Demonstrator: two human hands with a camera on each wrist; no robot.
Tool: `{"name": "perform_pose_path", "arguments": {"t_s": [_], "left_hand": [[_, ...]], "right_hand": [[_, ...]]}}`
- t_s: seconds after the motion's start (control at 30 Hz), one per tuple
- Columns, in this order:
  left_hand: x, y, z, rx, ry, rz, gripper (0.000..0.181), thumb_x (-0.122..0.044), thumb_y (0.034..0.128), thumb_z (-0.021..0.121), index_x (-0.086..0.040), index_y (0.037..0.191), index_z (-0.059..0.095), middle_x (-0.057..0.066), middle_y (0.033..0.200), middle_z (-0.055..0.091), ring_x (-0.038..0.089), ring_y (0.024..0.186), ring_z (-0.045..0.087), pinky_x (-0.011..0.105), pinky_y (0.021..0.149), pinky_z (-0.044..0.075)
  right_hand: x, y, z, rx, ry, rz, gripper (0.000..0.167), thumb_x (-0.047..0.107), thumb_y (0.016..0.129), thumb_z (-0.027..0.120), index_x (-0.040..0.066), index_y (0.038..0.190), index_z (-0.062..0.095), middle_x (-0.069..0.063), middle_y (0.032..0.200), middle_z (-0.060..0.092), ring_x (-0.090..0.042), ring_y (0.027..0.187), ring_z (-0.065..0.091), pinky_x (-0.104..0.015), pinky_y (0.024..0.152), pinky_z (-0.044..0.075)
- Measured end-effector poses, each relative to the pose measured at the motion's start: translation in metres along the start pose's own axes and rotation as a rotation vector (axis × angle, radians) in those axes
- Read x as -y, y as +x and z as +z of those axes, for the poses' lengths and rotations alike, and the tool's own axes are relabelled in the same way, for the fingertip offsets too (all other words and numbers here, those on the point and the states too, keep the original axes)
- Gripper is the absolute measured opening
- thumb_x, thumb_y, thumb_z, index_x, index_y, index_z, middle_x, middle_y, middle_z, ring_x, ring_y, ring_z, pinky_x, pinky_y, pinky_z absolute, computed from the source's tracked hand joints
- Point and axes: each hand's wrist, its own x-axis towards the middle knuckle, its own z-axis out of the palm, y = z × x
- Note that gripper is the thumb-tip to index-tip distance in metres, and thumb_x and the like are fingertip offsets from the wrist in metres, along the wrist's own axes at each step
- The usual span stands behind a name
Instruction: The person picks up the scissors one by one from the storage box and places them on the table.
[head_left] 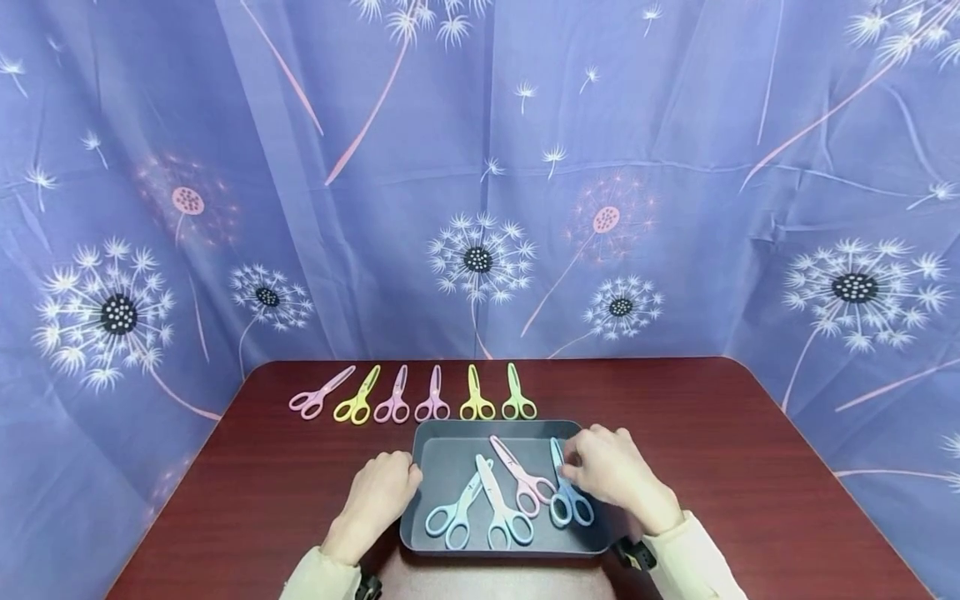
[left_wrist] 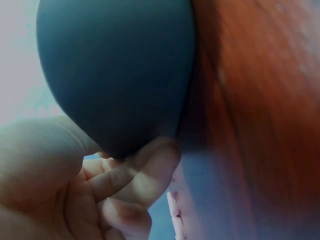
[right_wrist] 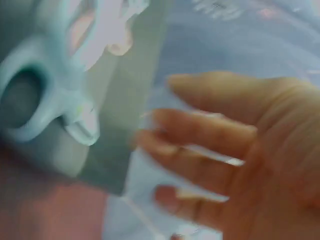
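A dark grey tray [head_left: 450, 450] stands at the table's front edge with several scissors inside. My left hand [head_left: 378, 492] grips the tray's left side; the left wrist view shows thumb and fingers [left_wrist: 157, 165] at its rim. Over the right side hovers my right hand [head_left: 611, 471], close beside the blue scissors [head_left: 567, 498]. In the right wrist view its fingers [right_wrist: 200, 167] are spread and loosely bent, with nothing between them. Pink scissors [head_left: 523, 479] lie left of the blue pair. Farther left, two light blue pairs, one scissors [head_left: 459, 510] and another scissors [head_left: 497, 500], overlap at their blades.
Behind the tray, several scissors stand in a row with blades pointing away: pink scissors [head_left: 322, 393] at the left end, yellow scissors [head_left: 360, 400] beside them, green scissors [head_left: 517, 396] at the right end. A blue dandelion-patterned curtain [head_left: 675, 250] hangs behind the brown table [head_left: 720, 442].
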Motion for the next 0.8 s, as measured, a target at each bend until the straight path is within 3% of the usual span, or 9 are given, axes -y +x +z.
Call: {"name": "perform_pose_path", "arguments": {"t_s": [0.2,0.3,0.4,0.53,0.8], "left_hand": [[0.000,-0.002,-0.001,0.003,0.003,-0.016,0.028,-0.013,0.0875,0.057,-0.014,0.060,0.052,-0.001,0.052,0.043,0.018,0.048,0.044,0.038,0.048,0.039],[0.000,-0.002,0.000,0.010,0.001,-0.016,0.027,-0.013,0.0877,0.057,-0.014,0.061,0.053,-0.002,0.052,0.043,0.017,0.048,0.044,0.038,0.048,0.039],[0.000,-0.002,0.001,0.009,0.005,-0.013,0.026,-0.014,0.0873,0.058,-0.013,0.061,0.054,-0.001,0.053,0.044,0.018,0.049,0.046,0.039,0.049,0.040],[-0.001,-0.003,0.001,0.000,0.013,-0.016,0.026,-0.014,0.0868,0.057,-0.013,0.061,0.054,-0.001,0.053,0.044,0.019,0.049,0.048,0.040,0.050,0.041],[-0.002,-0.001,0.001,0.001,-0.004,-0.025,0.029,-0.013,0.0888,0.057,-0.014,0.060,0.052,-0.002,0.051,0.043,0.017,0.047,0.043,0.037,0.048,0.038]], "right_hand": [[0.019,-0.017,0.002,0.127,-0.130,0.028,0.029,0.031,0.072,0.080,0.022,0.058,0.057,0.005,0.060,0.049,-0.020,0.078,0.049,-0.052,0.074,0.031],[0.022,-0.020,0.011,0.159,-0.196,0.043,0.028,0.036,0.072,0.081,0.019,0.063,0.060,0.002,0.064,0.055,-0.024,0.088,0.050,-0.062,0.088,0.028],[0.024,-0.020,0.018,0.175,-0.245,0.064,0.029,0.041,0.071,0.081,0.019,0.065,0.062,0.001,0.068,0.058,-0.029,0.098,0.050,-0.072,0.097,0.016],[0.027,-0.020,0.023,0.181,-0.269,0.088,0.024,0.035,0.069,0.080,0.017,0.069,0.064,-0.001,0.071,0.060,-0.033,0.103,0.049,-0.078,0.096,0.008],[0.029,-0.018,0.025,0.145,-0.262,0.119,0.028,0.029,0.063,0.082,0.013,0.079,0.066,-0.004,0.079,0.063,-0.035,0.102,0.049,-0.081,0.091,0.012]]}}
